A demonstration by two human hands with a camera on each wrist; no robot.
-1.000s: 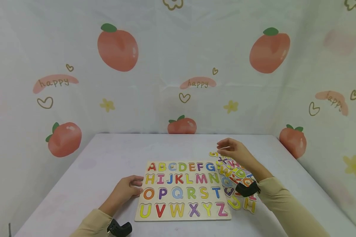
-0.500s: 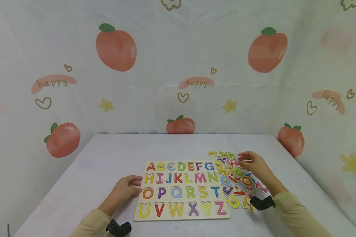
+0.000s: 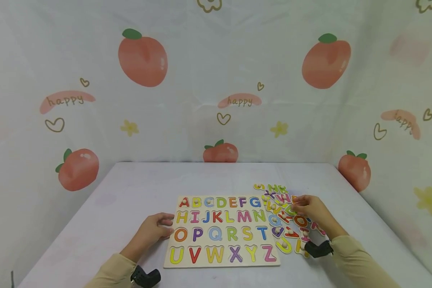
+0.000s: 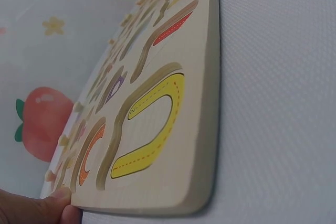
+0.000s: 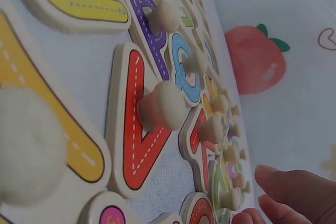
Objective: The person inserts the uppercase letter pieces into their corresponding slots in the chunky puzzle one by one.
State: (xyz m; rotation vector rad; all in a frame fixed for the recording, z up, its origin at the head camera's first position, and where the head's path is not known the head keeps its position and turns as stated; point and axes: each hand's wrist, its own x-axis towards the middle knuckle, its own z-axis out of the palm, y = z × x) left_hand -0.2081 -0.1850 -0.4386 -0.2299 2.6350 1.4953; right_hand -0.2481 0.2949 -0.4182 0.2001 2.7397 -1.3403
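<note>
A wooden alphabet puzzle board (image 3: 221,268) lies on the table, its letter slots in rows from A to Z. My left hand (image 3: 153,232) rests against the board's left edge, and the left wrist view shows the thumb (image 4: 60,195) right at that edge near the yellow U slot. To the right of the board spreads a pile of knobbed letter pieces. My right hand (image 3: 315,210) reaches low over it, fingertips close by the green D piece (image 3: 291,210) and partly covering it. In the right wrist view the thumb (image 5: 283,184) stands apart from the fingers, with nothing seen between them.
Knobbed letters sit in the board's top row, among them A (image 3: 184,203). Around the right hand lie the orange O (image 3: 300,221), red V (image 3: 291,233), yellow U (image 3: 283,245) and blue Q (image 3: 274,220) pieces. A printed cloth backdrop (image 3: 187,132) hangs behind the table.
My right hand has moved from the pile's far end, first rightward, then nearer and down to the green D piece. The left hand stays at the board's edge.
</note>
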